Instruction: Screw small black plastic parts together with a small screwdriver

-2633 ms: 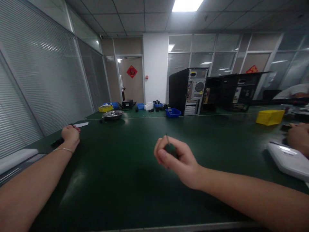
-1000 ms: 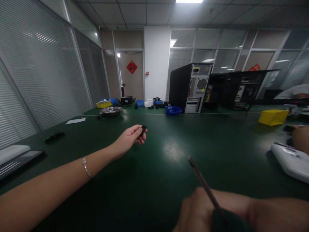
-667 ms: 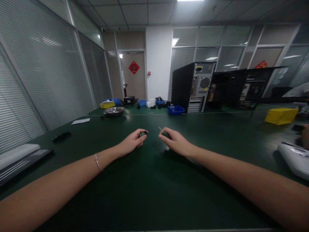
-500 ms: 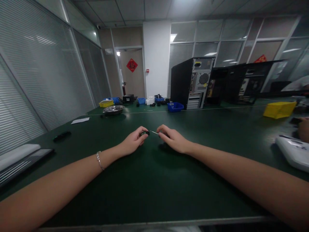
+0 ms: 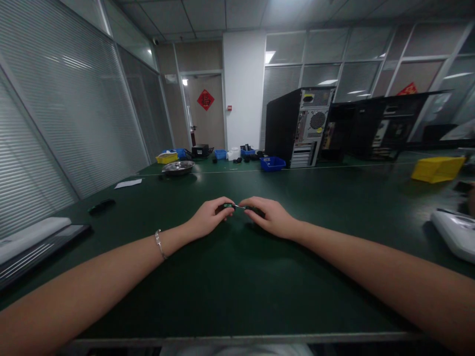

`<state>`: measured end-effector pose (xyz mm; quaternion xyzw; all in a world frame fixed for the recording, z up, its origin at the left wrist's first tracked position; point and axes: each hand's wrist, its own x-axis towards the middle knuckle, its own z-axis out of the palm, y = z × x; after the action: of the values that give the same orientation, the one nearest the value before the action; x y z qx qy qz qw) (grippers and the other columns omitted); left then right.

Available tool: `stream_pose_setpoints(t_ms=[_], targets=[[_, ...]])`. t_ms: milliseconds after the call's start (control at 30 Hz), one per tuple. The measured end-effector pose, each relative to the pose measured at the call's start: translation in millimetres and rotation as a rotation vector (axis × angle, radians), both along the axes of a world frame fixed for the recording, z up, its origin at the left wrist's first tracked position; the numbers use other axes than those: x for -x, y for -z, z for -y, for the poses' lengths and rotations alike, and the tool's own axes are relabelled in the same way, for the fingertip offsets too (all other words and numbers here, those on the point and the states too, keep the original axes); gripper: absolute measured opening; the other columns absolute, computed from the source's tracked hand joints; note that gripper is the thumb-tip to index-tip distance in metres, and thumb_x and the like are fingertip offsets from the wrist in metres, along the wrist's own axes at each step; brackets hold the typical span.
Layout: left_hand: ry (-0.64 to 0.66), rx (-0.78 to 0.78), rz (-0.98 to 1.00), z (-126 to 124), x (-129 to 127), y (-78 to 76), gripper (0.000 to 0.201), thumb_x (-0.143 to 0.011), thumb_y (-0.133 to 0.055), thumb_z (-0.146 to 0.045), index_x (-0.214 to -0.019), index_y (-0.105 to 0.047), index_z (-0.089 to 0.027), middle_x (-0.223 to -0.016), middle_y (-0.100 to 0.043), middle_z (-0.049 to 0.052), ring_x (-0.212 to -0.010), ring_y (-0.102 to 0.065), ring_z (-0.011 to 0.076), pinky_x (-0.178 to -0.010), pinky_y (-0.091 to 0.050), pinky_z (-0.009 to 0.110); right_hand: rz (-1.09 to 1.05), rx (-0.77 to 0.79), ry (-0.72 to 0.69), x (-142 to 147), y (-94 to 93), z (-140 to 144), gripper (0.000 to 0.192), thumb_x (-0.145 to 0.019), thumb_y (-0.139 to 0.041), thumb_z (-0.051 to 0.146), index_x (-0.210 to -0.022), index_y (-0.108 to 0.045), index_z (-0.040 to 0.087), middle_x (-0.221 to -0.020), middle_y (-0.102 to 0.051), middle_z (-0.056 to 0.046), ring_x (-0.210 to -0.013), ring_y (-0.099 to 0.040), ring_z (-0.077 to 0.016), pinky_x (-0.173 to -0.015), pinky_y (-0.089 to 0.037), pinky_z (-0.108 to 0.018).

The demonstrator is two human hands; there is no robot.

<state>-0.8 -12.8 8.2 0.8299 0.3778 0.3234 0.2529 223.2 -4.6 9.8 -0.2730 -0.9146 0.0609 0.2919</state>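
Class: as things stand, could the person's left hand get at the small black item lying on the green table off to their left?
Probably yes: bare green table lies between the left hand and the black item, but that hand holds a small part.

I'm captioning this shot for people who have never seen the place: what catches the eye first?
First, the two bare hands meeting at the middle of the dark green table: the left hand pinches a small black part, and the right hand points a thin screwdriver at it. Behind them stands a black computer tower, and a yellow bin sits at the far right.
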Motion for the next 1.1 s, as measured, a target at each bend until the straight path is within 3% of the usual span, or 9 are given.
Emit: stream_pose_setpoints(t_ms=[167,600,1100], targets=[[-0.038,-0.048,0.009,1.7,-1.1,0.1,0.027,-0.086,-0.045,-0.035,-0.1,-0.058,-0.017,-0.087,-0.06,0.004,-0.074,-0.056,0.0152,-0.069,-0.044,0.027,0.007,-0.048,0.038,0.0,1.1,2.4,0.027,-0.089,-0.044,0.028,-0.114,-0.054,0.023,-0.102,-0.061,-0.005,-0.087,-0.057,-0.0171,-0.075,-0.044,-0.028],[0.113,0.116,0.139,6.9,-8.3,-0.6,0.028,-0.086,-0.045,-0.035,-0.101,-0.057,-0.014,-0.086,-0.058,0.005,-0.075,-0.056,0.0148,-0.07,-0.046,0.028,-0.064,-0.021,-0.003,6.1,-1.4,10.8,0.027,-0.088,-0.045,0.025,-0.114,-0.053,0.021,-0.102,-0.06,-0.007,-0.087,-0.057,-0.0176,-0.078,-0.044,-0.03],[-0.014,0.025,0.187,6.9,-5.5,-3.2,0.029,-0.084,-0.049,-0.033,-0.107,-0.058,-0.018,-0.099,-0.06,0.006,-0.084,-0.058,0.0175,-0.075,-0.048,0.03,-0.066,-0.04,0.08,1.9,-2.8,9.8,0.027,-0.087,-0.047,0.026,-0.111,-0.056,0.022,-0.097,-0.061,-0.006,-0.083,-0.057,-0.017,-0.076,-0.043,-0.028]])
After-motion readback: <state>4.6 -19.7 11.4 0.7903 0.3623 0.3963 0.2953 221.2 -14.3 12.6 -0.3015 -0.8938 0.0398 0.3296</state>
